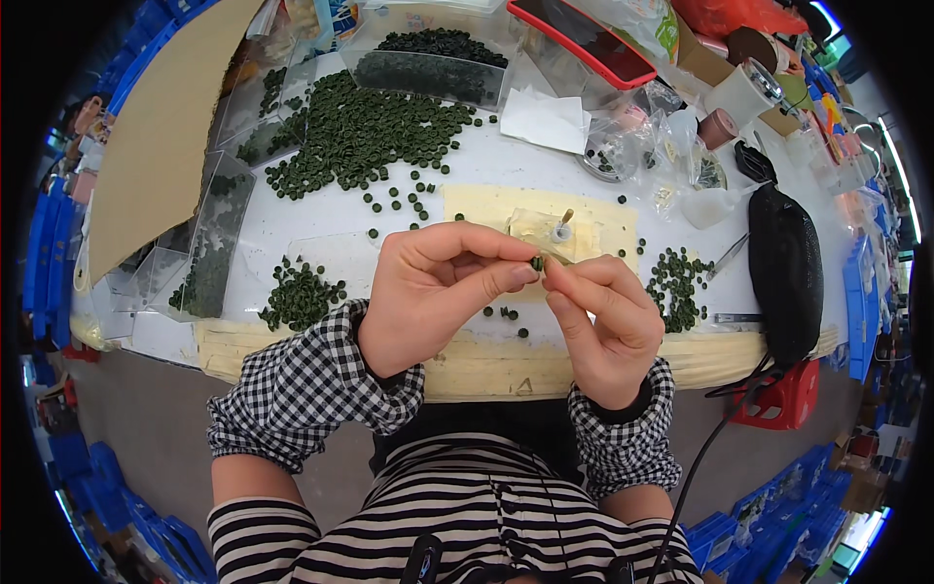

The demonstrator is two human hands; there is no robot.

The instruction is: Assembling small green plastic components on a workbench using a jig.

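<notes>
Between the fingertips of my left hand (438,287) is a small dark green ring-like part (537,263). My right hand (608,321) pinches close against it, its thumb and finger meeting the same spot; whether it grips the part or something finer is too small to tell. Just beyond my fingers, a small white holder with a tan stick (567,216) stands on a cream pad (477,201). Loose green parts lie near my hands, with a small pile (304,295) to the left and another (679,289) to the right.
A large heap of green parts (365,131) spreads across the table's back left, beside clear bins (428,78) and a cardboard sheet (161,127). At the back are a red-cased phone (584,41) and white paper (543,120). A black pouch (784,263) lies right, near tweezers (739,318).
</notes>
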